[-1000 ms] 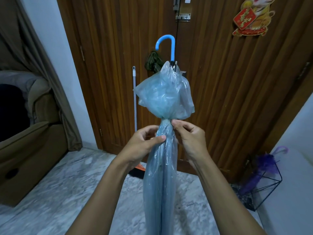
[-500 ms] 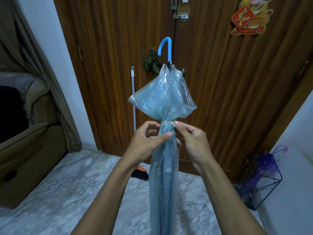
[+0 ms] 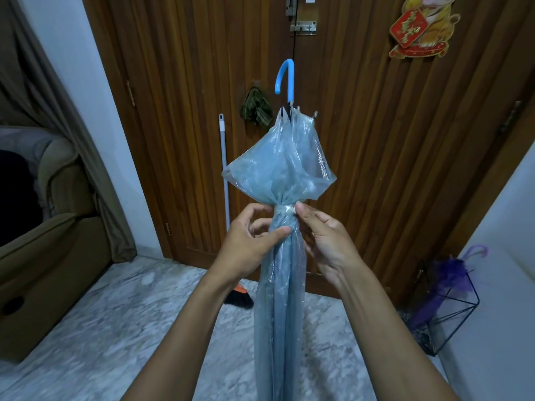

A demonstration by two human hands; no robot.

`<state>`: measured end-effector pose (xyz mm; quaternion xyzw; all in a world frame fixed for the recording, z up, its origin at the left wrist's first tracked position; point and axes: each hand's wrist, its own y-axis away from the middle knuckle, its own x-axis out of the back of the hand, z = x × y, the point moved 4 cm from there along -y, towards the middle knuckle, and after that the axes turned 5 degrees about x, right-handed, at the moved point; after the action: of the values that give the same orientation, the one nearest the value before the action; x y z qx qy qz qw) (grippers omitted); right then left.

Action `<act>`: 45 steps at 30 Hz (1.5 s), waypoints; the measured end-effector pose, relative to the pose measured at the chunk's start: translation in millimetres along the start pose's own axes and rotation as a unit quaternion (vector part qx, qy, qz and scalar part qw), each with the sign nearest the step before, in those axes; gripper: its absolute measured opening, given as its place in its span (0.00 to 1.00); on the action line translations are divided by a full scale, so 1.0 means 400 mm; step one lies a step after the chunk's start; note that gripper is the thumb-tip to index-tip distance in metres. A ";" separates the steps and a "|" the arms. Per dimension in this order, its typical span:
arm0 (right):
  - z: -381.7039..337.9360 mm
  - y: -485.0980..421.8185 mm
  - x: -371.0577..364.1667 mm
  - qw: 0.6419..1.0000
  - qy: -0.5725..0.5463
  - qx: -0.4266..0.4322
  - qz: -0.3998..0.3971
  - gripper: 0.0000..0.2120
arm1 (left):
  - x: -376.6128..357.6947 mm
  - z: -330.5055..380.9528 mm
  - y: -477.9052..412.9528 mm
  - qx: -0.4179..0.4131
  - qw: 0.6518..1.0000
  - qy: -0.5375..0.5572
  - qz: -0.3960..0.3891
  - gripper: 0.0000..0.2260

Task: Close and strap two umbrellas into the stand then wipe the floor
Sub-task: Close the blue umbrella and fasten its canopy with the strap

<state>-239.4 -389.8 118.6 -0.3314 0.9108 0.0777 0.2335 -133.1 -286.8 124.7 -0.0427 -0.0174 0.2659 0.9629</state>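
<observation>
A translucent blue umbrella with a curved blue handle stands upright in front of me, folded, with a clear strap wrapped round its canopy. My left hand holds the folded canopy just below the strap, thumb across it. My right hand pinches the strap's end at the right side. A purple umbrella leans in a black wire stand at the lower right by the wall.
A closed brown wooden door is right behind the umbrella. A broom with a grey pole leans on it, with a green cloth hanging beside. A brown sofa fills the left. The floor is marbled.
The strap has been drawn tight round the canopy and the umbrella's handle has turned. Both hands stay at the strap; the left fingers have loosened a little.
</observation>
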 end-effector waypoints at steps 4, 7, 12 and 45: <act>-0.001 -0.001 -0.001 1.000 0.010 0.016 0.019 0.13 | 0.001 0.003 -0.002 -0.012 1.000 -0.024 0.013 0.14; 0.003 -0.002 0.002 0.998 0.029 0.032 0.034 0.13 | 0.003 0.001 -0.003 -0.018 0.999 -0.029 0.016 0.14; 0.026 -0.016 0.010 0.997 0.074 0.034 0.016 0.19 | 0.006 -0.003 -0.004 -0.023 0.999 -0.030 0.017 0.13; -0.059 -0.070 -0.016 0.852 0.471 0.178 0.141 0.37 | -0.087 -0.074 -0.056 -0.139 0.984 -0.095 0.061 0.23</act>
<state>-225.9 -414.4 142.7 -0.1492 0.9469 -0.2193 -0.1818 -149.9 -326.2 96.9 -0.1520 -0.1426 0.3220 0.9235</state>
